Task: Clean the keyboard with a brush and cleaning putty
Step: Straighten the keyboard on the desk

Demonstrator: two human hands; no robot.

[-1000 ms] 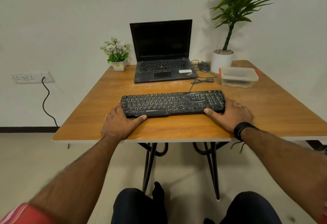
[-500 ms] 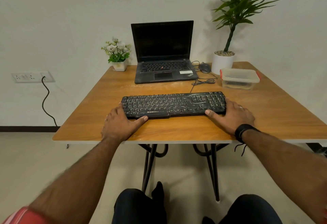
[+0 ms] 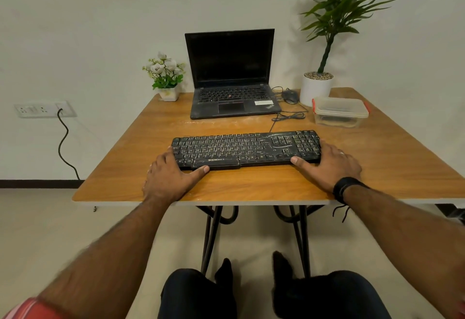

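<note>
A dusty black keyboard (image 3: 246, 148) lies flat on the wooden table (image 3: 392, 167), near its front edge. My left hand (image 3: 168, 180) grips the keyboard's left end, thumb along the front edge. My right hand (image 3: 329, 165), with a black wristband, grips the right end the same way. Its cable (image 3: 286, 116) runs back toward the laptop. No brush or putty shows in the open.
An open black laptop (image 3: 231, 84) stands at the back centre, with a mouse (image 3: 290, 96) beside it. A lidded clear plastic box (image 3: 339, 112) with red clips sits back right, something dark inside. A tall potted plant (image 3: 317, 87) and a small flower pot (image 3: 167, 84) flank the laptop.
Both hands stay on the keyboard's ends and the keyboard has not shifted; only the view has tilted slightly.
</note>
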